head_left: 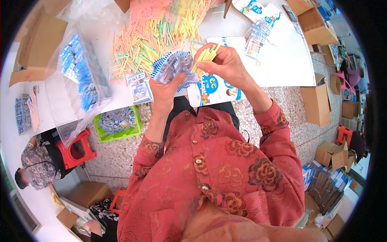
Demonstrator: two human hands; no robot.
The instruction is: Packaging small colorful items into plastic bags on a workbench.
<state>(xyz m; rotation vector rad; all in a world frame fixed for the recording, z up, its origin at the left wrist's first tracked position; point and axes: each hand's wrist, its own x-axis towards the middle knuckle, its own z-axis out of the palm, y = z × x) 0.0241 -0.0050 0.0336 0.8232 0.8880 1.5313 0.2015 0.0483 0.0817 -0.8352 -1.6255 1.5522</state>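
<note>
My left hand (166, 92) is closed around several small clear packets with blue-striped edges (171, 67), fanned out above its fingers. Close beside it, my right hand (229, 64) pinches a bundle of thin pale-yellow and green sticks (204, 59), their ends near the packets. Whether any stick is inside a packet I cannot tell. A large heap of pink, yellow and green sticks (161, 30) spreads over the white table beyond my hands. Below my right hand lies a white printed bag (211, 90) at the table's near edge, and another striped packet (139, 86) rests left of my left hand.
A clear plastic bag of striped packets (78, 74) lies on the left. Below the table edge stands a green basket (118, 123) of packets, near a red stool (76, 149). Cardboard boxes (316, 103) are on the right. Another person (40, 163) is at the lower left.
</note>
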